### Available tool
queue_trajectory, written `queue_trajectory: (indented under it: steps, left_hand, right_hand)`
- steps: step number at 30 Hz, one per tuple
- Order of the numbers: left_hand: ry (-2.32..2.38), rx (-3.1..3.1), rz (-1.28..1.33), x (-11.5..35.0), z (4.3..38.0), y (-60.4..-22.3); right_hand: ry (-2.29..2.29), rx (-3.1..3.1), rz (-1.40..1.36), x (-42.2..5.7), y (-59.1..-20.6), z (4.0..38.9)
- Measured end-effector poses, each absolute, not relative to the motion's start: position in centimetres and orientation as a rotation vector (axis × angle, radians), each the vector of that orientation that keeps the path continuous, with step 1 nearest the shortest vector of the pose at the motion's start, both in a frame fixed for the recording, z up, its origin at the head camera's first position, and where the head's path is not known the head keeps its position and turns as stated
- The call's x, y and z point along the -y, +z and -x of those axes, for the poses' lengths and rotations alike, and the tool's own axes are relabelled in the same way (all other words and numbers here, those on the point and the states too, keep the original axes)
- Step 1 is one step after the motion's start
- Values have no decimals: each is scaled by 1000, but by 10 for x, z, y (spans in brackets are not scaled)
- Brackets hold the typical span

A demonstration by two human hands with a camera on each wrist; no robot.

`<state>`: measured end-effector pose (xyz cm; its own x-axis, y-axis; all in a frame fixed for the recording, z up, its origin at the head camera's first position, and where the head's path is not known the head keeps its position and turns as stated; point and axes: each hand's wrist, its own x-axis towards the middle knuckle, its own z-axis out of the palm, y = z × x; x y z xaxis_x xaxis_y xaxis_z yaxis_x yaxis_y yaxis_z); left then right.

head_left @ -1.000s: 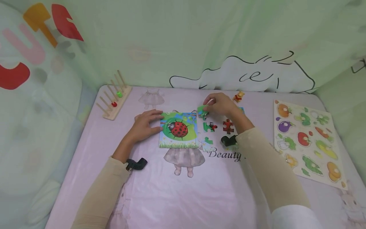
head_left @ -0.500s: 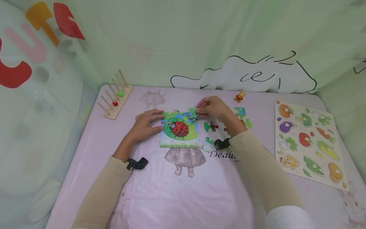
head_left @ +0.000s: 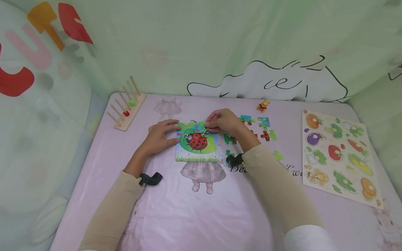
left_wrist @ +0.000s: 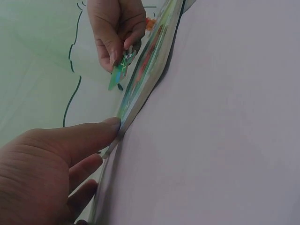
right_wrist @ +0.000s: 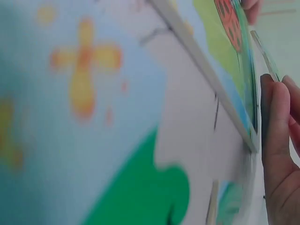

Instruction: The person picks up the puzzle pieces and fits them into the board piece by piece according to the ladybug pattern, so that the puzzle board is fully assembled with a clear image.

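Observation:
A square ladybug picture board (head_left: pixel 196 157) lies flat on the table. My left hand (head_left: pixel 161 137) rests at its left edge, fingers extended and the thumb touching the rim. My right hand (head_left: pixel 226 122) pinches a green and blue jigsaw piece (head_left: pixel 201 127) over the upper right part of the board. In the left wrist view, that jigsaw piece (left_wrist: pixel 117 75) is held tilted, apart from the board. Loose jigsaw pieces lie right of the board, among them a blue and green piece (head_left: pixel 264 121) and a red piece (head_left: pixel 265 135). My right forearm hides some of them.
At the back left stands a wooden peg rack (head_left: pixel 130 113) with a red and a green bead. A small bear figure (head_left: pixel 263 105) stands at the back right. A vegetable puzzle board (head_left: pixel 340 157) lies on the right. Curtains surround the table (head_left: pixel 194 219).
My right hand has carried the jigsaw piece leftward from beside the board to above it. More loose pieces show behind the right hand. The left hand has stayed at the board's edge.

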<state>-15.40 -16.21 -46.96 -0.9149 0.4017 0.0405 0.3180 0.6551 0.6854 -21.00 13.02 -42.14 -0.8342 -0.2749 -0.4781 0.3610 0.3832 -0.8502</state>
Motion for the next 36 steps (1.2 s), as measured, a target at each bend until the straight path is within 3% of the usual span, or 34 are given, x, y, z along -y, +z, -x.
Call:
queue_trajectory:
  steps: [36]
  left_hand:
    - [1123, -2751, -615, 163, 156, -471]
  right_hand:
    - [-1374, -2125, -183, -75, -425, 211]
